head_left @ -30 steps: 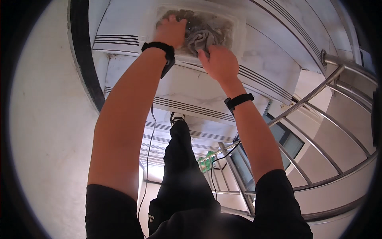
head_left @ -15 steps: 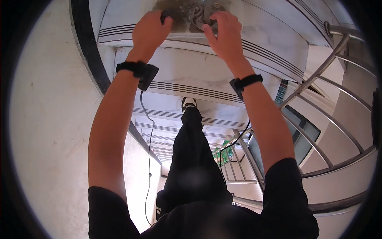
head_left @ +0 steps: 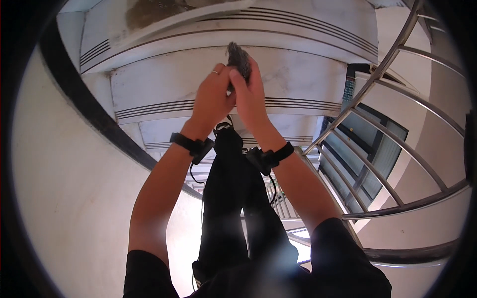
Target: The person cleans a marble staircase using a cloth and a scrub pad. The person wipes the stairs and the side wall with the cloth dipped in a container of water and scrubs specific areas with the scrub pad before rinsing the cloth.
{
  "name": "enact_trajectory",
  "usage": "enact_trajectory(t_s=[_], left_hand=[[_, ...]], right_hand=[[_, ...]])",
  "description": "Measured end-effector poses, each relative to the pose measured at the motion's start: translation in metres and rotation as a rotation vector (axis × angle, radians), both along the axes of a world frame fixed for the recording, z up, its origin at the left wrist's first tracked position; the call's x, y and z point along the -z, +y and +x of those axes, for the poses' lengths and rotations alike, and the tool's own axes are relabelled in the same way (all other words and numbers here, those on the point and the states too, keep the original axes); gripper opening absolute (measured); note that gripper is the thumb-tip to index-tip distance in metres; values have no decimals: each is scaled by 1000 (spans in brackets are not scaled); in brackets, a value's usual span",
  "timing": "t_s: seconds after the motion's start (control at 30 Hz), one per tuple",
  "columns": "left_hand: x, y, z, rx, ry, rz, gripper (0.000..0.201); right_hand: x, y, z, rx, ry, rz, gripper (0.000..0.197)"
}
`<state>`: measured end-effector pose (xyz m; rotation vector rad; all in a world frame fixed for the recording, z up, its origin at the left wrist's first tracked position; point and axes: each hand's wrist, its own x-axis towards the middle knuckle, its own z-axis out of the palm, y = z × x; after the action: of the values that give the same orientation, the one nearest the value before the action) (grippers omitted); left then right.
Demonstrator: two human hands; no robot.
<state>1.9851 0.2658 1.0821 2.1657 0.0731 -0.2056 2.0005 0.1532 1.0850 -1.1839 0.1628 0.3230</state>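
Observation:
My left hand point(head_left: 212, 98) and my right hand point(head_left: 253, 102) are together in front of me, above the steps. Between them they grip a dark grey, rough-textured bunched rag point(head_left: 238, 58), whose upper end sticks out past the fingers. My right fingers wrap its far side, with the thumb across the front. The left fingers close on its lower part and are partly hidden. Farther off, at the upper left, a brown wet patch point(head_left: 149, 14) lies within a pale-edged flat piece point(head_left: 174, 22) on a higher step.
White marble-like stairs point(head_left: 298, 69) with dark grooved lines climb ahead. A metal railing point(head_left: 397, 94) curves along the right, with a window point(head_left: 367, 144) beyond it. On the left is a pale wall point(head_left: 74, 174) with a dark skirting band point(head_left: 99, 114). My legs point(head_left: 223, 198) stand on lower steps.
Both hands have come back toward me and together, away from the wet patch. The grey rag that lay there is now held between them. My view has shifted, with the patch at the upper left.

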Motion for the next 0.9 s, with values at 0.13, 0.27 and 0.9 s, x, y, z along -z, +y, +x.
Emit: enact_trajectory(t_s=[0.13,0.27,0.9], left_hand=[[69,-25,-13,151,-7,-48,49],[152,24,-31,-67,-147,489,58],[214,127,-89,-400,-76,833,66]], right_hand=[[90,-58,7,157,223,-272,42],[172,-157,23,403,213,-558,40],[191,-60,74,-499,-729,-1750,32]])
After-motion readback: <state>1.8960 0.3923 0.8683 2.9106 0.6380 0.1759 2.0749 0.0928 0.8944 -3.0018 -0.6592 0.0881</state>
